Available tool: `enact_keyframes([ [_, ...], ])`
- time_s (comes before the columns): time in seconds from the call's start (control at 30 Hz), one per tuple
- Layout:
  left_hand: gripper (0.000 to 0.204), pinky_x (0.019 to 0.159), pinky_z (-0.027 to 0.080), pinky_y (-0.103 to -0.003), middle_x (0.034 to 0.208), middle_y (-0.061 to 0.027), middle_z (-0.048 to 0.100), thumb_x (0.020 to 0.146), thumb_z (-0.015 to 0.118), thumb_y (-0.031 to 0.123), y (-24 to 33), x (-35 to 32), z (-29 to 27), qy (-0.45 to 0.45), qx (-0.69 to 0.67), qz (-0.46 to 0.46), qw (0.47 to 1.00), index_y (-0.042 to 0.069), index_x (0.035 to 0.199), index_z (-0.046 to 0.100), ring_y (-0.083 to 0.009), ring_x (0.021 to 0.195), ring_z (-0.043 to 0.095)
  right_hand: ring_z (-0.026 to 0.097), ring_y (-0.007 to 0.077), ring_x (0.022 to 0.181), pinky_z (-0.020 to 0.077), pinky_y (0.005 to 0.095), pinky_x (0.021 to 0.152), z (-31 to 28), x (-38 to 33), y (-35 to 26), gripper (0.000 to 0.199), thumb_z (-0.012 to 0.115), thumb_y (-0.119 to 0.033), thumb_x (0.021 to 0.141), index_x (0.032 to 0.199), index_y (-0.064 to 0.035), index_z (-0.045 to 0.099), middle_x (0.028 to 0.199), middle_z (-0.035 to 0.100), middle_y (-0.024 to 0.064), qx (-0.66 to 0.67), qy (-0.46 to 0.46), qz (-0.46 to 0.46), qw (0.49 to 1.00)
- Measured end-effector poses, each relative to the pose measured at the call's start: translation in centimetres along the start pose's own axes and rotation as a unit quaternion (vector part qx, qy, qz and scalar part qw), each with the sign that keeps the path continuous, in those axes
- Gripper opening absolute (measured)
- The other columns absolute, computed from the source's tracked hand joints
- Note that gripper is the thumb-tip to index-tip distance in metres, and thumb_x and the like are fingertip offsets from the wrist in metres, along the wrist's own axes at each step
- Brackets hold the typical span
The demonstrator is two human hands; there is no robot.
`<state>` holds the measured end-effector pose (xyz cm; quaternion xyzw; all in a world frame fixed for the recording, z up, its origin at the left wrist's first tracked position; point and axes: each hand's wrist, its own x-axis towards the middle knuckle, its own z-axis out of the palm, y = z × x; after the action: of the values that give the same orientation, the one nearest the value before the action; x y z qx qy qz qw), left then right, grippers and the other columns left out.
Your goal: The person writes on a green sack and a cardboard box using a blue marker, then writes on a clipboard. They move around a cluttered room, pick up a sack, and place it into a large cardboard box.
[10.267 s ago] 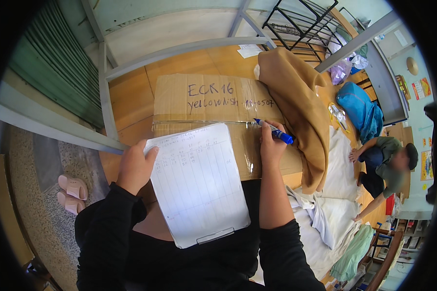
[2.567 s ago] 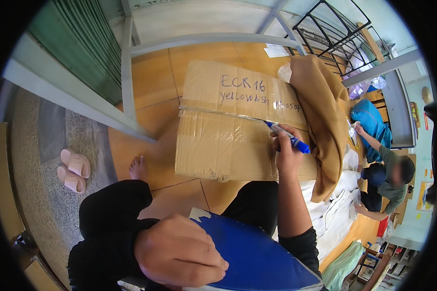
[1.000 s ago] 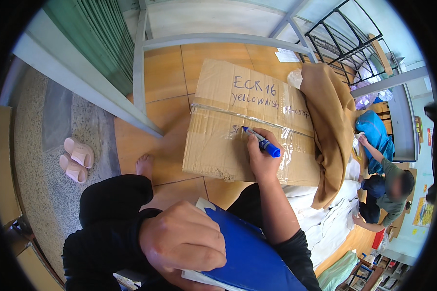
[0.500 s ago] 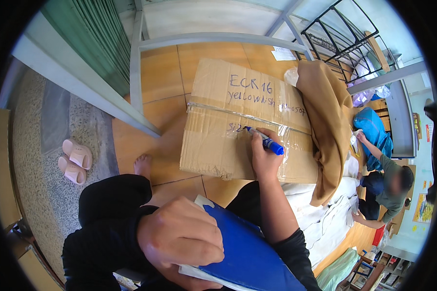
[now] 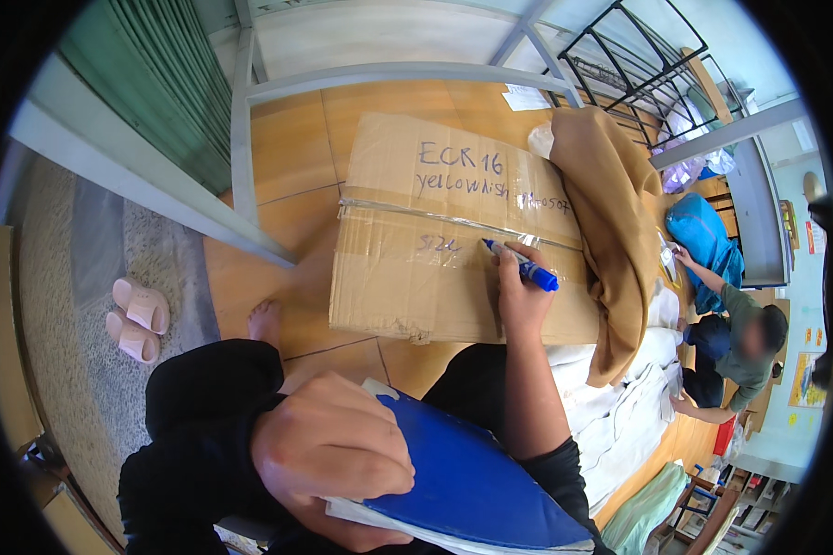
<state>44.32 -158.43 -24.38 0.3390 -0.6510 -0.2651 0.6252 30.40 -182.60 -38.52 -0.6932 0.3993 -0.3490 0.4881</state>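
Observation:
My right hand [image 5: 525,294] is closed on a blue-and-white marker [image 5: 528,268], held at a slant over the top of a brown cardboard box [image 5: 389,287]. The marker's tip is at the box face, just right of a short handwritten word. More blue handwriting lies farther up, beyond a strip of clear tape across the middle. Low in front of me, my left hand [image 5: 342,453] grips the edge of a blue-covered book or folder [image 5: 472,462] with white pages, the fingers curled over it. A brown cloth [image 5: 611,222] drapes over the box's right end.
White fabric [image 5: 611,416] spreads on the tiled floor to the right, where another person [image 5: 745,342] crouches beside a blue bag [image 5: 703,231]. Grey metal frame posts [image 5: 157,157] stand at left and behind. Pink slippers [image 5: 139,314] lie at far left.
My right hand has moved right along the box with the marker, and the short word has gained letters. My left hand still grips the blue book or folder.

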Motion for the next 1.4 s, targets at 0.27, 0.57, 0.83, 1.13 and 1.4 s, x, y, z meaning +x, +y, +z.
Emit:
enact_keyframes([
  [0.27,0.033,0.051,0.057,-0.028,0.073,-0.0131,0.069,0.069,0.084,0.02,-0.6,0.3,0.0,-0.002,-0.013,0.013,1.0,-0.003,0.086,0.066,-0.0217,0.061,0.071,0.06,0.0106,0.075,0.0486,0.0248,0.07,-0.2,-0.5,-0.5,0.017,0.066,-0.011,0.088,0.096,0.0045,0.066,0.082,0.067,0.0065,-0.052,-0.036,0.008,0.998],
  [0.57,0.033,0.051,0.057,-0.028,0.071,-0.0134,0.068,0.068,0.084,0.019,-0.7,0.2,0.1,0.009,-0.016,0.02,1.0,-0.004,0.085,0.066,-0.0217,0.06,0.071,0.059,0.0096,0.07,0.048,0.0253,0.065,-1.3,0.7,0.5,0.017,0.069,-0.011,0.084,0.092,0.0038,0.068,0.076,0.067,0.0056,-0.018,0.007,-0.001,1.0],
  [0.83,0.032,0.051,0.057,-0.028,0.07,-0.0134,0.068,0.068,0.083,0.018,-0.8,0.2,0.2,0.014,-0.014,0.021,1.0,-0.004,0.084,0.066,-0.0215,0.059,0.071,0.059,0.01,0.07,0.0467,0.0241,0.066,-0.8,1.1,0.8,0.017,0.066,-0.01,0.087,0.096,0.0047,0.066,0.079,0.067,0.0065,-0.061,0.019,-0.03,0.998],
  [1.13,0.032,0.051,0.057,-0.028,0.07,-0.0129,0.068,0.068,0.083,0.018,-0.4,0.0,-0.1,0.002,0.0,0.0,1.0,-0.004,0.085,0.066,-0.0219,0.059,0.071,0.056,0.0093,0.07,0.0456,0.0248,0.065,-0.7,0.0,0.5,0.016,0.067,-0.01,0.086,0.092,0.0043,0.066,0.076,0.064,0.0042,-0.059,0.028,-0.064,0.996],
  [1.4,0.032,0.052,0.057,-0.028,0.072,-0.0138,0.069,0.068,0.083,0.018,-0.5,0.2,-0.1,0.009,-0.006,0.005,1.0,-0.004,0.085,0.067,-0.0219,0.06,0.071,0.058,0.0094,0.07,0.0479,0.0251,0.066,-0.7,0.1,-0.1,0.016,0.066,-0.01,0.087,0.093,0.0041,0.066,0.076,0.065,0.0052,-0.069,0.061,-0.038,0.995],
])
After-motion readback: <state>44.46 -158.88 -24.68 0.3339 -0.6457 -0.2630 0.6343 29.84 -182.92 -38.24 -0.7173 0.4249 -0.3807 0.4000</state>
